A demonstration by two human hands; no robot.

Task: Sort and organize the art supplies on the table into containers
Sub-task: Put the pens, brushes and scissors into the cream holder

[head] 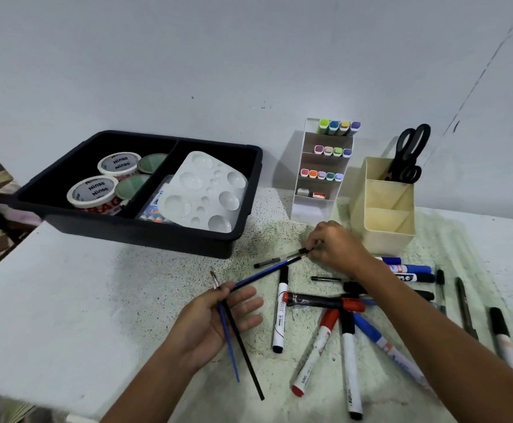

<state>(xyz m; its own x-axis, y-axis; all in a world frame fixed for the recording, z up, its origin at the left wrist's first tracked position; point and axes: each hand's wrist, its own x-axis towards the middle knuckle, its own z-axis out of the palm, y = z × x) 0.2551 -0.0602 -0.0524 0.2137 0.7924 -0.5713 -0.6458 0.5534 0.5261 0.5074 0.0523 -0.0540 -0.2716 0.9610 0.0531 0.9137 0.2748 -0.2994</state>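
Note:
My left hand (215, 315) holds two thin paintbrushes (233, 340), one blue-handled and one black, bristles up, between thumb and fingers. My right hand (334, 245) pinches the bristle end of a third blue brush (264, 274) that slants down toward my left hand. A black pen (275, 260) lies just behind that brush. Several whiteboard markers (325, 303) with black, red and blue caps lie scattered on the table in front of my right arm. A cream divided pen holder (383, 215) stands just right of my right hand.
A black two-part tray (145, 230) at the back left holds tape rolls (93, 190) and a white palette (206, 190). A white tiered rack (319, 178) holds coloured markers. Black scissors (407, 154) stand in the cream holder. More pens (465, 303) lie at the right.

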